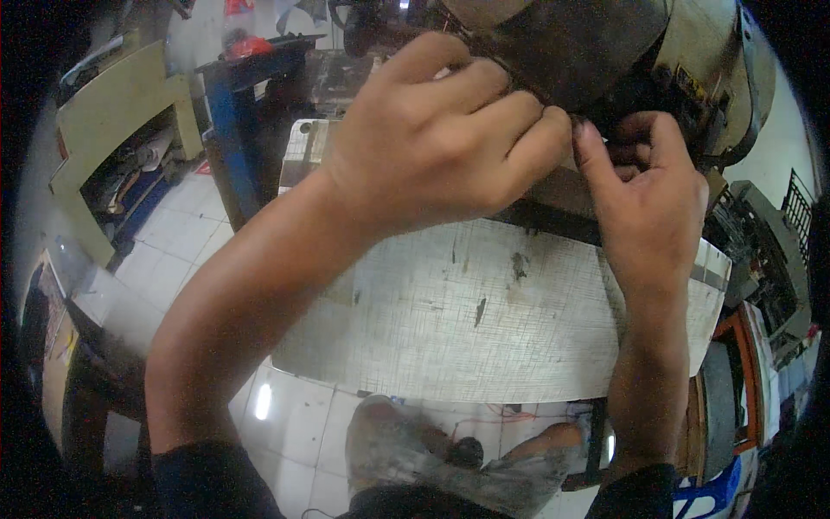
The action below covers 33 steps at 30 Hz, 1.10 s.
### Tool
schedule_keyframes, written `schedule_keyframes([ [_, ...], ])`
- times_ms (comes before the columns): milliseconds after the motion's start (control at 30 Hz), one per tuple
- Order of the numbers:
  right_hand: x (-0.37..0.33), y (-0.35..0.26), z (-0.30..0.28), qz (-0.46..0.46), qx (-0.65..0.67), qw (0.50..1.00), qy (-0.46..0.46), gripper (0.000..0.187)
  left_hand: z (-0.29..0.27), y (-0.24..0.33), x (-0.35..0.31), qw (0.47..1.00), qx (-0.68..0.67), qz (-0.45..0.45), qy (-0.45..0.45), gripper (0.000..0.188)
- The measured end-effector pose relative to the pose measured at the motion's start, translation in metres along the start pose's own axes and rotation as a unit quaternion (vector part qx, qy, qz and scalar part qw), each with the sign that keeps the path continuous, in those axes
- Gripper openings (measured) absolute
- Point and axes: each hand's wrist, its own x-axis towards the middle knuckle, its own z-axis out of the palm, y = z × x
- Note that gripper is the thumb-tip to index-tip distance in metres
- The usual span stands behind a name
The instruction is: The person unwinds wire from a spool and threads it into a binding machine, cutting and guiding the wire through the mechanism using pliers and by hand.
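Note:
My left hand is curled closed over the dark machine, its back facing up and its fingertips hidden. My right hand is to its right, fingers bent in and thumb pointing toward the left hand's knuckles. Between the two hands the thumb and fingers nearly meet, but whatever they pinch is hidden or too small to make out. Both forearms reach over a pale, scratched work board with dark stains. A dark strip runs along the board's far side, just below the hands.
A blue metal stand rises at the left, with a red plastic item on top. Farther left is a cream cabinet with cluttered shelves. At the right stands an orange-brown frame. White floor tiles show around the board.

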Motion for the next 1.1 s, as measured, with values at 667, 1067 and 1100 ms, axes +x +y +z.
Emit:
schedule_keyframes([
  [667,-0.008,0.021,0.005,-0.069,0.004,0.998,0.01,0.025,-0.001,0.003,0.001,1.0,0.007,0.027,0.001,0.023],
  [1067,-0.005,0.014,0.001,-0.188,-0.034,0.981,0.043,0.024,-0.003,0.006,0.007,1.0,0.021,0.014,-0.003,0.016],
  [1100,-0.005,0.013,0.001,-0.19,-0.033,0.98,0.042,0.024,-0.003,0.006,0.007,0.999,0.041,0.013,-0.005,0.015],
])
